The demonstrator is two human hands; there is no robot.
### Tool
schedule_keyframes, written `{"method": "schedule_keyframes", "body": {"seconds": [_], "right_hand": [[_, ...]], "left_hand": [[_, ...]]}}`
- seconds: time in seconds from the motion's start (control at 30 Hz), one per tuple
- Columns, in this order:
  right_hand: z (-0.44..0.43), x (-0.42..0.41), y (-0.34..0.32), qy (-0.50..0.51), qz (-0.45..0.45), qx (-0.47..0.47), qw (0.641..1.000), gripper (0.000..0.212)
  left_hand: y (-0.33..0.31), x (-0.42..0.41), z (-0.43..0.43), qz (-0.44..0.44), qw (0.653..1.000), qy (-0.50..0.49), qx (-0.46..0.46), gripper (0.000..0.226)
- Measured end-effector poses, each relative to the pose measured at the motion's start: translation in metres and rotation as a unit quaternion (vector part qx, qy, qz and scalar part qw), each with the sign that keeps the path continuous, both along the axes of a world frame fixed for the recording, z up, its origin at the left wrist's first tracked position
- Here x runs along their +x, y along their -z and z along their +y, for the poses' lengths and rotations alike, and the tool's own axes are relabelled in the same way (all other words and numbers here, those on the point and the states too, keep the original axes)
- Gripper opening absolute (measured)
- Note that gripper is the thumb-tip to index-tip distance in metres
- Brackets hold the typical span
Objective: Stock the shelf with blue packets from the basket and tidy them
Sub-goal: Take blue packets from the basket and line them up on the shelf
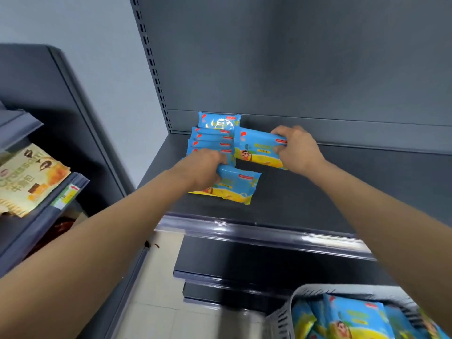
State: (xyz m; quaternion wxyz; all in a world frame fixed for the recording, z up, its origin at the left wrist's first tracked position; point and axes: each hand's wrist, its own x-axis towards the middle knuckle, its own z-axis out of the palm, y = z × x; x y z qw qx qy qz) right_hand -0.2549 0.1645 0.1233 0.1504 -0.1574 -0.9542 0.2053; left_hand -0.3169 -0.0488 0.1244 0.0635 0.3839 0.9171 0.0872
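A row of several blue packets (212,135) stands on edge at the back left of the dark shelf (318,192). My left hand (201,171) grips a blue and yellow packet (238,188) that lies in front of the row. My right hand (297,149) holds another blue packet (256,149) by its right end, tilted up beside the row. The grey basket (297,298) at the bottom right holds more blue packets (352,319).
The shelf's glossy front rail (256,232) runs below my arms, with lower shelves under it. A neighbouring shelf on the left carries a beige snack bag (29,177) and a price tag (67,194). The right part of the dark shelf is bare.
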Motion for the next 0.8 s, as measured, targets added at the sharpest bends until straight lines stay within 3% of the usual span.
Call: {"method": "schedule_keyframes", "body": {"seconds": [0.3,0.47,0.57,0.8], "right_hand": [[-0.039,-0.021,-0.003,-0.109,-0.088,-0.074,0.987,0.027],[-0.063,-0.035,0.016,-0.160,-0.162,-0.086,0.970,0.031],[-0.070,-0.041,0.024,-0.159,-0.174,-0.113,0.965,0.015],[-0.068,-0.061,0.027,-0.140,-0.149,-0.078,0.976,0.019]], "left_hand": [[0.010,-0.016,-0.034,-0.032,0.999,-0.032,-0.011,0.030],[0.015,-0.018,-0.053,-0.043,0.997,-0.056,0.030,0.027],[0.019,-0.020,-0.061,-0.042,0.996,-0.059,0.053,0.026],[0.033,-0.036,-0.065,-0.052,0.993,-0.076,0.071,0.031]]}}
